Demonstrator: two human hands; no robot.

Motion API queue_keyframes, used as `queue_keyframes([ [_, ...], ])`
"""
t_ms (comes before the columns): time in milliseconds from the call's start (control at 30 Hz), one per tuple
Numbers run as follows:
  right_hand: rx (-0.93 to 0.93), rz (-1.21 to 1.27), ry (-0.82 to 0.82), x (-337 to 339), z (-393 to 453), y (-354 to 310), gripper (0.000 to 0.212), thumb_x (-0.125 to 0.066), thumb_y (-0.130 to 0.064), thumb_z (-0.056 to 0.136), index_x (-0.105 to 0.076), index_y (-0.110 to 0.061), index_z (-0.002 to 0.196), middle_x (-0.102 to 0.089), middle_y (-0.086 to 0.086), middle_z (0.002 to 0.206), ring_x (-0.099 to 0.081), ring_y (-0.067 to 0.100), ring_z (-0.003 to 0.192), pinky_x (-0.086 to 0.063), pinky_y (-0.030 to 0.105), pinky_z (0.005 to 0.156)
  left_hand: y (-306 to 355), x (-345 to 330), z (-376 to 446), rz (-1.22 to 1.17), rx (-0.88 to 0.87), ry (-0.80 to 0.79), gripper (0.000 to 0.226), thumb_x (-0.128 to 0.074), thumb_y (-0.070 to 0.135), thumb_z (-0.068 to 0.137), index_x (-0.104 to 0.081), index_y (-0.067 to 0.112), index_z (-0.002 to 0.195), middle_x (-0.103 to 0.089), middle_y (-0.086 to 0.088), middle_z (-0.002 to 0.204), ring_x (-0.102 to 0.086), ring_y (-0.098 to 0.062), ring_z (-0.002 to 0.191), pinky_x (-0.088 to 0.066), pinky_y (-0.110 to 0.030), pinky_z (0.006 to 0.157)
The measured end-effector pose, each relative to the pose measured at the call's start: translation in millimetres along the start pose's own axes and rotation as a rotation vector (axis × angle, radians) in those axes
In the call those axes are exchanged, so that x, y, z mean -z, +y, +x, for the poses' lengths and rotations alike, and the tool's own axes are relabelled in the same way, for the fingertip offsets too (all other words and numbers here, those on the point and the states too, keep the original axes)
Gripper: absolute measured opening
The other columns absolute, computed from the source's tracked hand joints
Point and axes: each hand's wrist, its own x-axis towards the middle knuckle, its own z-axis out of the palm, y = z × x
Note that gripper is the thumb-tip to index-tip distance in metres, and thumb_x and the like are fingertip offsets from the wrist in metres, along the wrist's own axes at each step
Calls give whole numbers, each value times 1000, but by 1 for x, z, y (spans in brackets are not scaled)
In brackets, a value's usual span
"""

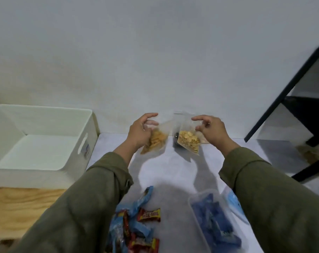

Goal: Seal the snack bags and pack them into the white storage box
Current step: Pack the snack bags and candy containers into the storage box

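The left hand (139, 133) is raised over the far part of the table, fingers curled round the upper part of a clear snack bag (155, 141) that hangs below it, filled with orange, ridged crisps. The right hand (212, 133) is level with it, just to the right, thumb and fingertips pinching the top corner of a second clear bag (188, 141) packed with pale, rounded nuts or beans; the index finger stretches out above the bag's mouth. The two bags hang side by side between the hands, close but not clearly touching, their soft plastic tops crumpled and blurred, so whether either seal is pressed closed cannot be told. Something dark shows just behind the nut bag, too hidden to name. Both arms wear olive-green fabric sleeves (93, 198). The pale grey table (173, 167) under them looks matte. To the left, well apart from the hands, stands the white storage box (45, 136), smooth plastic with rounded corners and a slot handle in its right wall, resting on a light wooden board (21, 207) with visible grain. Near the person lie glossy red and blue wrapped sweets (136, 227), and to their right a translucent plastic tub (214, 223) holding blue packets. A black frame (290, 92) leans at far right.
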Motion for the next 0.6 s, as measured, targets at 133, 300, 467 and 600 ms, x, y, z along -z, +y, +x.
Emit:
queue_keyframes([
  [133,58,16,33,-30,-24,-67,33,-61,3,84,-70,-21,106,-50,8,84,-57,5,67,-37,-2,55,12,76,-29,-85,-70,-1,48,-45,-5,92,-57,32,120,-66,6,93,-61,-8,91,-46,-13,63],
  [300,130,124,-4,-70,-41,-141,34,-61,2,85,-70,-24,105,-59,9,98,-65,20,80,-44,9,68,17,153,-49,-116,-70,48,48,-47,-5,91,-62,32,116,-65,2,96,-63,-9,93,-49,-23,67],
  [467,166,303,-48,-112,-36,-199,34,-59,2,86,-70,-26,103,-66,4,98,-63,17,84,-51,28,86,13,218,-55,-133,-59,122,46,-47,-5,90,-66,34,106,-66,6,95,-63,-6,87,-48,-34,67],
  [600,183,438,-136,-149,-19,-230,33,-56,7,87,-69,-15,109,-66,8,95,-61,11,80,-50,17,75,3,258,-51,-169,-24,208,41,-52,0,91,-68,37,98,-66,7,99,-64,-7,89,-50,-34,71],
])
